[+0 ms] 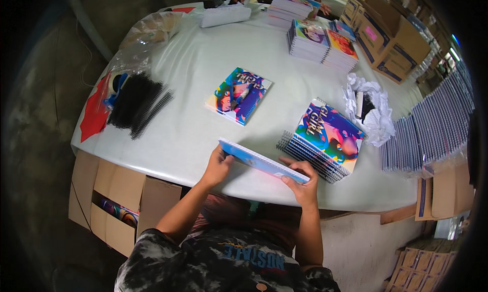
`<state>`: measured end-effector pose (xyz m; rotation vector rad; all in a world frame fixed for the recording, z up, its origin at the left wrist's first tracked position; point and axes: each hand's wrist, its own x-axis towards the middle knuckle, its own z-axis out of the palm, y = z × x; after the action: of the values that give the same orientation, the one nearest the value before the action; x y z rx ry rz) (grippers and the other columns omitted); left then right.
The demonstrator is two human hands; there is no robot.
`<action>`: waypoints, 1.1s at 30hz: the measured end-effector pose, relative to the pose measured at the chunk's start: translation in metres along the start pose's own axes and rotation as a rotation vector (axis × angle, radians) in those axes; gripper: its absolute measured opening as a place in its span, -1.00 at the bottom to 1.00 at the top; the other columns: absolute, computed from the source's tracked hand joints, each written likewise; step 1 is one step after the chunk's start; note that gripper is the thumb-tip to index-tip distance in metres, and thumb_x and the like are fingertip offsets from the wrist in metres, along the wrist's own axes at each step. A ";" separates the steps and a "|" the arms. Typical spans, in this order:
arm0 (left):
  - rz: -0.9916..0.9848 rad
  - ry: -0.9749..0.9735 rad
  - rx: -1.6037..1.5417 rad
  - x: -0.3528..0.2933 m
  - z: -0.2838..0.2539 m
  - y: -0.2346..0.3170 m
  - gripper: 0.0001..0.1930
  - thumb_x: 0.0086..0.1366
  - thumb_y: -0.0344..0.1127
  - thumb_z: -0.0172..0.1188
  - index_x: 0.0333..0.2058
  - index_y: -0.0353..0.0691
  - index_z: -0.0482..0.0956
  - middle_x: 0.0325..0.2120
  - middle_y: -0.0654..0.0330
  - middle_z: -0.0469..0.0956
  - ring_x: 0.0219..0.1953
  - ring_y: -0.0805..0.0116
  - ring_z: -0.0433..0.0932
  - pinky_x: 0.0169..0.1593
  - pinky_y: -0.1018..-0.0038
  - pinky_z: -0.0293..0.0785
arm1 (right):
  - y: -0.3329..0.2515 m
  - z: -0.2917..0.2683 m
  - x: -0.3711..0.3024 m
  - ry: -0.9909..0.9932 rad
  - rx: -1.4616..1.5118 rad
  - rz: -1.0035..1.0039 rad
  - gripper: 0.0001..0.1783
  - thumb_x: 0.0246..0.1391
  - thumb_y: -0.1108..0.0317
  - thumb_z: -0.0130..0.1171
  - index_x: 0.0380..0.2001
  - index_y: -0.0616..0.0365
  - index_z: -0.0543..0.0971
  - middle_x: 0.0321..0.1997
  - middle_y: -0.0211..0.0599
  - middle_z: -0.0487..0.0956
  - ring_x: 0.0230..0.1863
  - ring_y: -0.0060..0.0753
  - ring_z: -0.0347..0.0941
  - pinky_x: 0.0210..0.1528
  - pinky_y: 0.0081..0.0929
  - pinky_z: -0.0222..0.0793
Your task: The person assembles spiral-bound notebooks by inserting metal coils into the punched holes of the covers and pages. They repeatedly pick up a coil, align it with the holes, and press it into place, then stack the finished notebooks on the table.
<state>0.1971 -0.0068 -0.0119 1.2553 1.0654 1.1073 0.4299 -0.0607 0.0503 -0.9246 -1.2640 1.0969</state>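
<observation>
Your left hand [219,166] and right hand [302,184] clamp a slim, blue-covered book [256,162]. Its long pale edge faces one o'clock.

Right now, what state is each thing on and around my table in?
Held book: tilted, gripped by left hand and right hand
Right-side notebook stack: closed, spiral-bound
Middle books: closed, lying flat
Black coils: loose, piled
White paper: crumpled
Upper-right cardboard box: open
Lower-left cardboard box: flaps parted, contents partly showing
</observation>
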 end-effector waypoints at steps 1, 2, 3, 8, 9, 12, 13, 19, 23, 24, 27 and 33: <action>0.002 -0.007 0.019 -0.001 0.000 0.001 -0.74 0.09 -0.61 -0.09 -0.21 -0.28 0.38 -0.26 0.29 0.40 -0.13 0.49 0.35 -0.05 0.52 0.27 | -0.003 0.002 0.004 -0.002 0.072 -0.044 -0.74 -0.12 0.59 0.26 -0.26 0.30 0.54 -0.20 -0.23 0.58 -0.16 -0.50 0.47 -0.07 -0.55 0.37; 0.077 0.039 0.125 -0.002 -0.001 -0.006 -0.73 0.07 -0.56 0.01 -0.19 -0.29 0.39 -0.18 0.19 0.43 -0.07 0.32 0.40 0.00 0.40 0.29 | 0.006 -0.002 0.001 0.002 -0.063 -0.035 -0.75 -0.08 0.58 0.23 -0.24 0.30 0.56 -0.21 -0.22 0.60 -0.18 -0.53 0.48 -0.11 -0.58 0.37; 0.174 0.012 0.475 0.000 -0.008 -0.003 -0.70 0.05 -0.54 0.04 -0.17 -0.27 0.40 -0.19 0.14 0.44 -0.09 0.27 0.41 -0.03 0.36 0.30 | 0.013 -0.009 -0.001 -0.016 -0.076 -0.009 -0.75 -0.07 0.58 0.22 -0.23 0.30 0.57 -0.22 -0.22 0.60 -0.19 -0.54 0.48 -0.13 -0.59 0.38; 0.124 0.374 1.250 0.028 -0.121 0.033 -0.69 0.01 -0.35 0.21 -0.20 -0.13 0.50 -0.19 0.13 0.47 -0.13 0.08 0.42 -0.11 0.18 0.31 | 0.022 -0.015 0.000 -0.018 -0.138 0.017 -0.74 -0.02 0.59 0.17 -0.18 0.29 0.57 -0.24 -0.24 0.61 -0.27 -0.59 0.49 -0.18 -0.62 0.39; 0.220 0.581 1.297 0.032 -0.168 0.028 -0.75 0.04 -0.32 0.21 -0.25 -0.15 0.52 -0.26 0.11 0.49 -0.17 0.09 0.45 -0.10 0.18 0.31 | 0.022 -0.013 0.001 -0.007 -0.140 0.027 -0.74 -0.02 0.59 0.17 -0.18 0.30 0.57 -0.24 -0.24 0.61 -0.27 -0.59 0.49 -0.18 -0.62 0.39; -0.020 0.700 1.727 0.023 -0.213 0.048 -0.80 0.10 -0.26 0.16 -0.31 -0.19 0.46 -0.34 0.09 0.49 -0.21 0.09 0.48 -0.15 0.17 0.35 | 0.023 -0.014 0.001 0.020 -0.130 0.018 -0.74 -0.01 0.56 0.17 -0.18 0.33 0.56 -0.24 -0.24 0.61 -0.25 -0.59 0.48 -0.17 -0.61 0.39; -0.058 0.668 1.705 0.021 -0.223 0.040 -0.80 0.11 -0.24 0.15 -0.33 -0.20 0.44 -0.35 0.09 0.49 -0.21 0.09 0.49 -0.16 0.18 0.36 | 0.020 -0.011 0.003 0.025 -0.079 -0.007 -0.73 -0.01 0.55 0.18 -0.18 0.34 0.56 -0.24 -0.24 0.61 -0.24 -0.59 0.48 -0.15 -0.61 0.39; -0.019 0.608 1.564 0.020 -0.240 0.023 -0.76 0.20 -0.16 0.07 -0.32 -0.20 0.35 -0.35 0.07 0.49 -0.24 0.05 0.50 -0.21 0.16 0.40 | 0.021 -0.023 0.003 -0.101 -0.054 0.008 -0.67 0.00 0.51 0.18 -0.12 0.36 0.51 -0.12 -0.19 0.56 -0.11 -0.53 0.45 0.00 -0.56 0.32; -0.079 0.517 1.510 0.018 -0.215 0.018 -0.75 0.23 -0.15 0.04 -0.30 -0.21 0.32 -0.33 0.03 0.49 -0.25 -0.01 0.49 -0.20 0.14 0.40 | 0.016 -0.016 0.005 -0.066 -0.049 -0.079 -0.66 0.00 0.52 0.17 -0.10 0.36 0.50 -0.08 -0.16 0.54 -0.08 -0.49 0.44 0.01 -0.54 0.31; -0.029 0.512 1.468 0.018 -0.201 0.021 -0.78 0.26 -0.23 0.01 -0.22 -0.22 0.32 -0.43 0.04 0.48 -0.35 0.06 0.50 -0.25 0.24 0.42 | 0.021 -0.017 0.004 -0.059 -0.037 -0.075 -0.66 0.00 0.53 0.17 -0.10 0.36 0.50 -0.08 -0.16 0.54 -0.08 -0.49 0.44 0.01 -0.54 0.31; 0.089 0.547 0.849 0.021 -0.187 0.034 -0.80 0.30 -0.31 -0.07 -0.13 -0.23 0.34 -0.54 0.13 0.44 -0.46 0.27 0.48 -0.34 0.40 0.40 | 0.021 -0.017 0.003 -0.066 -0.075 -0.093 -0.66 0.00 0.55 0.15 -0.10 0.36 0.50 -0.08 -0.15 0.54 -0.07 -0.46 0.44 0.02 -0.53 0.31; 0.118 0.146 0.026 0.024 -0.137 0.096 -0.77 0.30 -0.36 -0.01 -0.09 -0.22 0.46 -0.50 0.28 0.44 -0.40 0.48 0.41 -0.20 0.58 0.33 | 0.020 -0.016 0.002 -0.035 -0.159 -0.146 -0.71 0.00 0.58 0.13 -0.14 0.34 0.52 -0.09 -0.15 0.54 -0.08 -0.47 0.44 0.00 -0.54 0.31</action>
<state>0.0620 0.0385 0.0795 1.2871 1.1288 1.2949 0.4434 -0.0530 0.0301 -0.9191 -1.4402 0.9114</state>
